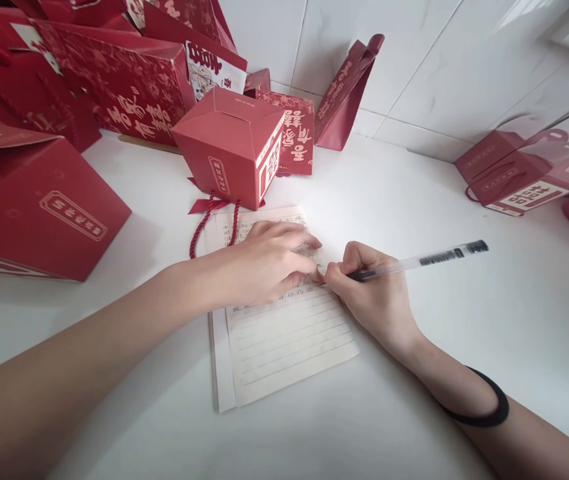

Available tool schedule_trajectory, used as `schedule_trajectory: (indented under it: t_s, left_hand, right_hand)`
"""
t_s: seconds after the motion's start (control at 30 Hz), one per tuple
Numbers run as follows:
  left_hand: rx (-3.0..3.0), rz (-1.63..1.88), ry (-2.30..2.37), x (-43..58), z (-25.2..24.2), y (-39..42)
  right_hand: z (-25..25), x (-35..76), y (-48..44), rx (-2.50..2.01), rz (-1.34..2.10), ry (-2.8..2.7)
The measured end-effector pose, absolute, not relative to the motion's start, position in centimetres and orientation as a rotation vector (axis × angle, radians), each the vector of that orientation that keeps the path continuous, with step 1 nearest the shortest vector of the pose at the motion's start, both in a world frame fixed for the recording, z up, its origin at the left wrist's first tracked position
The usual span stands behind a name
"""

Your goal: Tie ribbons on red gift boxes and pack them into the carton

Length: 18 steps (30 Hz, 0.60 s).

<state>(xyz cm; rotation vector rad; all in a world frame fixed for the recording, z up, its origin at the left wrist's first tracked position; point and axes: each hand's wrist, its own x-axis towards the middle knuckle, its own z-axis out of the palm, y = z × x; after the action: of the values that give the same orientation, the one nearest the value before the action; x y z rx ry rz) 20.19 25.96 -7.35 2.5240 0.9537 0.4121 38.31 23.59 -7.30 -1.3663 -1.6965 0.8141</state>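
Observation:
A lined notebook (289, 347) lies on the white table, its upper lines filled with handwriting and its lower lines blank. My left hand (274, 260) rests across the written part, fingers stretched out and lightly bent over the page. At the page's right edge, my right hand (372, 290) grips a clear-barrelled pen (414, 263) with a black grip and a black end. The pen slants up to the right, and its tip is hidden by my fingers near the last written line. A black band (494, 400) circles my right wrist.
A red gift box (219, 147) with red rope handles (199, 230) stands just beyond the notebook. Another red box (59, 213) sits at the left, before several red bags (114, 87). A narrow red bag (347, 97) leans by the tiled wall; more red boxes (509, 173) stand right.

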Motion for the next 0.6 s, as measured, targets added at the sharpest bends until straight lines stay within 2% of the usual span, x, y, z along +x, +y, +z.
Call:
schedule_trajectory:
  t_s: [0.23, 0.43, 0.6]
  left_hand:
    - [2.517, 0.415, 0.953, 20.13, -7.41, 25.95]
    - [2.493, 0.432, 0.960, 20.10, -7.45, 25.99]
    - [2.543, 0.381, 0.964, 20.16, -7.33, 25.99]
  right_hand:
    - [-7.39, 38.39, 23.56, -1.406, 0.779, -1.677]
    - [-7.45, 38.52, 23.45, -1.422, 0.920, -1.561]
    - [-7.35, 38.38, 23.43, -1.414, 0.816, -1.639]
